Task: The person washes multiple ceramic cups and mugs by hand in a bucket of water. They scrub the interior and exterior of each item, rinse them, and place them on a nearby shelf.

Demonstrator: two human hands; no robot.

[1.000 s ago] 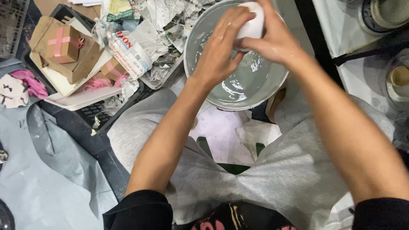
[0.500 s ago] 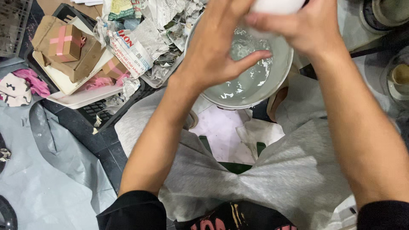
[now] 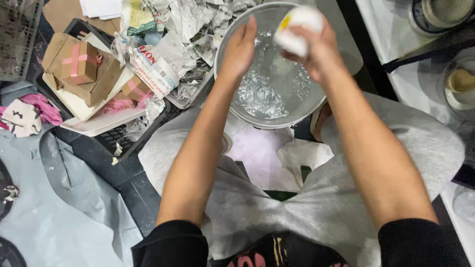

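A large metal bowl (image 3: 257, 116) of rippling water sits on the floor between my knees. Over it, my right hand (image 3: 316, 47) grips a white rounded object (image 3: 299, 27) with a small yellow mark. My left hand (image 3: 240, 49) hovers flat over the bowl's left side, fingers extended and together, holding nothing, a short gap away from the white object. Both forearms reach forward from black sleeves over my grey trousers.
Crumpled newspaper (image 3: 173, 44) lies in a tray left of the bowl. Cardboard pieces with pink tape (image 3: 79, 62) rest on a white board. Pink cloth (image 3: 34, 106) and grey sheeting (image 3: 59, 212) lie at left. A cup (image 3: 460, 86) stands at right.
Both hands were wrapped around the white object over the bowl. My left hand has now come off it and opened flat; the right hand still holds it. The water ripples.
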